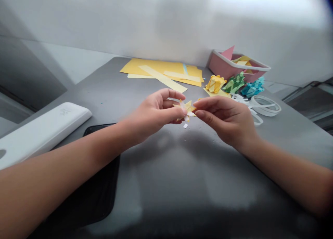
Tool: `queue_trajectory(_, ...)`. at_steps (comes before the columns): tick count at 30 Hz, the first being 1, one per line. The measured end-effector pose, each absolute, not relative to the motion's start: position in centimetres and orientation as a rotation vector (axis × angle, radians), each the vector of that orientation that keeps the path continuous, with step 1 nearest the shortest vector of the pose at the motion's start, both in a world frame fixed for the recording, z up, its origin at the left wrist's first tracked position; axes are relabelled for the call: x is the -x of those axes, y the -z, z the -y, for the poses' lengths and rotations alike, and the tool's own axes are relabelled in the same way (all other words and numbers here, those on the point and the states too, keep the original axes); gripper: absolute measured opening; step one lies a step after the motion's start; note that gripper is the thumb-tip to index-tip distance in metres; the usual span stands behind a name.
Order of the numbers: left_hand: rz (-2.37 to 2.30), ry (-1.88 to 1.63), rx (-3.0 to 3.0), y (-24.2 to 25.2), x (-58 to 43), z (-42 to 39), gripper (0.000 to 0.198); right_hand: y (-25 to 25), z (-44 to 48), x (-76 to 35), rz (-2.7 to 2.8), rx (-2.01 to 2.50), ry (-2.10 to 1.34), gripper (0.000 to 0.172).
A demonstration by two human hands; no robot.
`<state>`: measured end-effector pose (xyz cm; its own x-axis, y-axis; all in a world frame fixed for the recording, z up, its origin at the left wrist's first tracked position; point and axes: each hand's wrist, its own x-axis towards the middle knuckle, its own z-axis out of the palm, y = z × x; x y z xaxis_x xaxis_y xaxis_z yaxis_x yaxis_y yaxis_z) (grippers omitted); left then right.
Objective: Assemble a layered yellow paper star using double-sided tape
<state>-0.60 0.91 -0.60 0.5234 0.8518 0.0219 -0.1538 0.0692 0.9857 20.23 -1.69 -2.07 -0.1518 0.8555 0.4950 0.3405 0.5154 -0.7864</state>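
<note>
Paper piece (186, 108): small, yellow, folded, held up off the table at centre and pinched from both sides, so fingertips reach either end.
Left hand (156, 114): thumb and forefinger clamped on the piece's left side.
Right hand (227, 119): fingers drawn together on its right tip; the view is blurred, the thumb probably sits underneath.
Scrap (185, 125): white fleck on the table, just below the piece.
Far side: yellow sheets (145, 67), pink basket (226, 70) and folded models (215, 83), all well apart from the hands.
Right: white strips (265, 106), near the right hand.
Edges: white device (44, 129) and black mat (101, 183) on the left; open grey table (182, 169) on the near side.
</note>
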Motion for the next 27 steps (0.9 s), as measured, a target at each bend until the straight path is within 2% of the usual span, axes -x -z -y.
queue_trajectory(13,-0.696,-0.791,-1.213,0.68,0.71,-1.09,0.033,2.22,1.98,-20.39,1.833,0.967,-0.404,0.006)
queue_trajectory(19,-0.695,-0.8,-1.213,0.66,0.72,-1.16,0.032,2.4,1.86,-20.17,1.703,0.896,-0.569,0.02)
queue_trajectory(27,-0.697,-0.79,-1.217,0.67,0.76,-1.01,0.038,2.36,1.85,-20.19,1.765,0.967,-0.464,0.01)
